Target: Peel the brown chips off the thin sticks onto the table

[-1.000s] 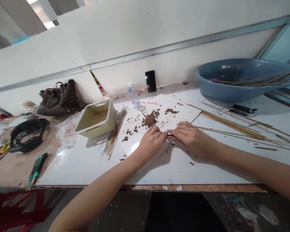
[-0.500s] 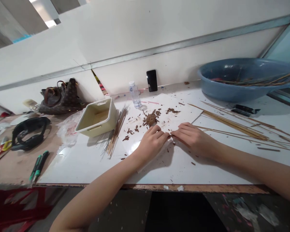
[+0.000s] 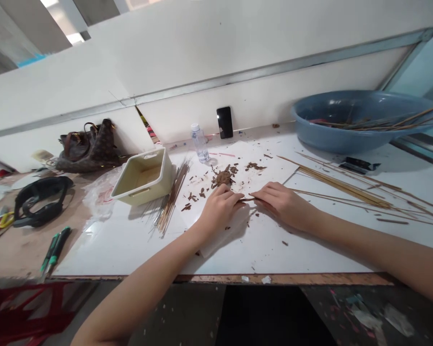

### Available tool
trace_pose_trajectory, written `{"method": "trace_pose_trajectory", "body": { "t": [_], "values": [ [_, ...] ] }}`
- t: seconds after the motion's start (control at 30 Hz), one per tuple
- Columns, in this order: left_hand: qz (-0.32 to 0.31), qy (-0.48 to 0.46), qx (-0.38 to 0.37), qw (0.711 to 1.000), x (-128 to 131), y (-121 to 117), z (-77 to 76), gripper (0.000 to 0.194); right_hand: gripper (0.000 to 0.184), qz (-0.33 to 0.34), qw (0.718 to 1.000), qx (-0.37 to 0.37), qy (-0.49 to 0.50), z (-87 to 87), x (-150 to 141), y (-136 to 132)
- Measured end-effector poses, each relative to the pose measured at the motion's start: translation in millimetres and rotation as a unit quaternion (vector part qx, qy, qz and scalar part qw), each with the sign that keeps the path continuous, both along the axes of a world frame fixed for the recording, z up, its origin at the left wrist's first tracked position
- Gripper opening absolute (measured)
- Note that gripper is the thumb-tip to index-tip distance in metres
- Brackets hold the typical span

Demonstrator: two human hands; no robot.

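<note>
My left hand (image 3: 219,208) and my right hand (image 3: 282,202) rest on a white work surface (image 3: 274,254), with fingertips pressed on a thin brown-coated stick (image 3: 247,199) between them. Just beyond my left hand sits a lump of brown paste (image 3: 223,178) on a white paper sheet (image 3: 263,158), amid scattered brown crumbs. A bundle of thin bamboo sticks (image 3: 341,186) lies to the right of my right hand. Another loose bundle (image 3: 171,199) lies left of my left hand.
A blue plastic basin (image 3: 346,126) holding sticks stands at the back right. A cream tray (image 3: 143,178) sits at the left, behind it a water bottle (image 3: 199,143) and a phone (image 3: 224,122). A handbag (image 3: 88,150), black strap (image 3: 39,202) and green-handled tools (image 3: 55,249) lie further left.
My hands have drawn slightly apart, my left hand moving left, and the thin brown stick now shows between them. The view has tilted slightly.
</note>
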State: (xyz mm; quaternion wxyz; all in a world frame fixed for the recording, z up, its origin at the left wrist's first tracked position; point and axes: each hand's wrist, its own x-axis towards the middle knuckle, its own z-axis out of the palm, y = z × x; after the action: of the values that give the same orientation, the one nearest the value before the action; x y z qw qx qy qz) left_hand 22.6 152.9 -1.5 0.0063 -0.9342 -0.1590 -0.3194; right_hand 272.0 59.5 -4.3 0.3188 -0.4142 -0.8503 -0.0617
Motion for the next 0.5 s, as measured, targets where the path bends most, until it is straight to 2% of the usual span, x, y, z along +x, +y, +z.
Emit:
{"method": "trace_pose_trajectory", "body": {
  "t": [0.1,0.2,0.3,0.4,0.5],
  "values": [
    [0.011,-0.004,-0.023,1.0,0,2,2.6,0.022,0.027,-0.01,1.0,0.0,0.019,-1.3,0,0],
    [0.044,0.022,-0.053,0.997,-5,-8,15.2,0.03,0.023,-0.011,0.999,0.002,0.037,-2.7,1,-2],
    [0.091,0.05,-0.078,0.991,-22,-30,37.9,0.043,0.023,-0.001,0.999,0.002,0.041,-1.3,1,-6],
    [0.144,0.044,-0.084,0.985,-49,-58,59.9,0.038,0.026,0.021,1.0,0.0,0.002,1.7,-4,-8],
    [0.203,0.023,-0.105,0.973,-71,-81,66.0,0.035,0.028,0.034,0.997,0.004,-0.065,3.9,-18,-6]
  ]
}}
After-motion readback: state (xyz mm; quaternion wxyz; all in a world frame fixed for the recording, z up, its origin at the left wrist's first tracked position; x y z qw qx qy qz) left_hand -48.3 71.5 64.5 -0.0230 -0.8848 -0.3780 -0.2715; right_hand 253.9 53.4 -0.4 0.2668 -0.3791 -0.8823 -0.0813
